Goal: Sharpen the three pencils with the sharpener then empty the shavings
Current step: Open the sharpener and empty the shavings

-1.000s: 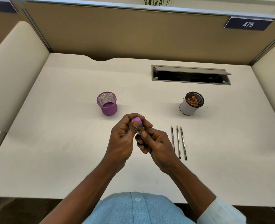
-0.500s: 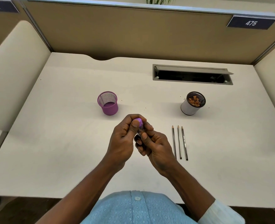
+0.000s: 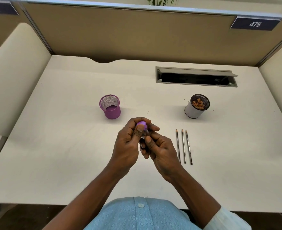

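Sharpener: purple cap, clear body, pinched between left hand and right hand. Pencils pointed, parallel on bench.

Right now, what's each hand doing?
Left hand: closed on the purple top of the sharpener.
Right hand: closed on the sharpener's lower clear part.

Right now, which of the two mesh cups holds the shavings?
The white-sided cup right of the hands, beyond the pencils; brown shavings lie inside. The purple cup looks empty.
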Demonstrator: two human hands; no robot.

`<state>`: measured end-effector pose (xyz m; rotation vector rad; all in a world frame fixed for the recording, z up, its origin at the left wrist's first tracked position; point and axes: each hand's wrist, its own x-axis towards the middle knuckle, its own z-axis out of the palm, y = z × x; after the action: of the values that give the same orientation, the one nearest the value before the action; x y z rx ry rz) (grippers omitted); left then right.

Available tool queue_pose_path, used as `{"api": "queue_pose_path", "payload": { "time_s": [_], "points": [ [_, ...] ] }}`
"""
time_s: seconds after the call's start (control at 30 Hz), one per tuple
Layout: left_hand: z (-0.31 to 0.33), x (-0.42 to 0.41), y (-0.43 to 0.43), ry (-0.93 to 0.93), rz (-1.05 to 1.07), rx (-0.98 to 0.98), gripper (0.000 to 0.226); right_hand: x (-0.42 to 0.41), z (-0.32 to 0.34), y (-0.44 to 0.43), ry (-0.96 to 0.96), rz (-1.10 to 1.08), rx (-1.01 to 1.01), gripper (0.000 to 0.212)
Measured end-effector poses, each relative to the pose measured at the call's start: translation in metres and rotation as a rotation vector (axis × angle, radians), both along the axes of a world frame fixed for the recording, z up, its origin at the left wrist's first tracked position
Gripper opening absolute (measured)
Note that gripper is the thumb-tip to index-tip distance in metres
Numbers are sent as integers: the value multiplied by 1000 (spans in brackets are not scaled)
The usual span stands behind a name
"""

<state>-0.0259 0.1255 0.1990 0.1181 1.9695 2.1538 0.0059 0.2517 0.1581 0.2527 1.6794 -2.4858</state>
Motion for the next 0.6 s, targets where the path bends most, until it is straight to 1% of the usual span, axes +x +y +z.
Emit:
{"api": "queue_pose_path", "payload": {
  "time_s": [0.1,0.23,0.33,0.47,0.6],
  "points": [
    [0,0,-3,-6,-26,7,29,1,-2,3,-13,28,-5,35],
    [1,2,-4,1,-61,-31,24,4,-1,5,-20,30,1,31],
    [2,4,-3,16,-76,-29,24,7,0,5,8,18,38,32],
    [7,5,-1,19,-62,-17,26,4,7,7,63,-23,88,29],
    [8,6,-1,24,-16,-30,26,3,12,7,87,-115,157,29]
  ]
}}
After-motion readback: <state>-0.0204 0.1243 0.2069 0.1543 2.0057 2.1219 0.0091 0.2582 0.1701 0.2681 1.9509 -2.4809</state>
